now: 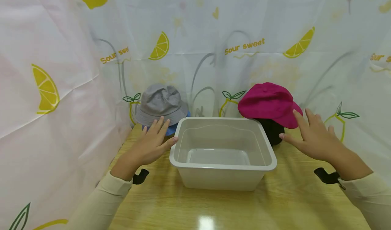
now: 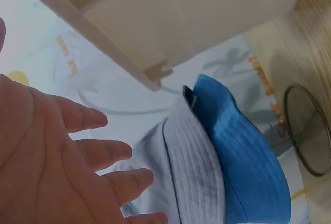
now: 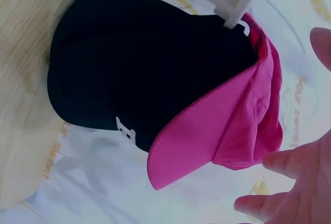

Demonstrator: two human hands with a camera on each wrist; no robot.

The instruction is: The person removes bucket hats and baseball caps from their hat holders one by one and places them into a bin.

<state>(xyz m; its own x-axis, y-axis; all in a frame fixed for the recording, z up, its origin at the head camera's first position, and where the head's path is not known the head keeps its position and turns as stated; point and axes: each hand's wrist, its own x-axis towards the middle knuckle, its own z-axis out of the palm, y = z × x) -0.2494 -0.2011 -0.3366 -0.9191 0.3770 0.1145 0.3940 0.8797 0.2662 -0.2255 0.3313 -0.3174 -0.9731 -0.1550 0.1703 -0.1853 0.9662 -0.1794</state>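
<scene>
My left hand (image 1: 148, 148) is spread in the air at the left side of a light beige plastic basin (image 1: 221, 179), holding nothing. Just beyond its fingers sits a grey bucket hat (image 1: 160, 102), stacked on a blue hat (image 2: 248, 157). On the other side, my right hand (image 1: 319, 141) is held out with fingers apart, also holding nothing. Its fingertips overlap the brim of a magenta cap (image 1: 267, 99) in the head view. Under that cap is a black cap (image 3: 119, 58) with a small white mark on its front. The basin's visible inside holds nothing.
A wood-grain table (image 1: 152, 202) carries the basin and both hat stacks. White curtain (image 1: 195, 26) with lemon prints hangs behind and along the left. A thin dark ring (image 2: 309, 131) lies on the table close to the blue hat.
</scene>
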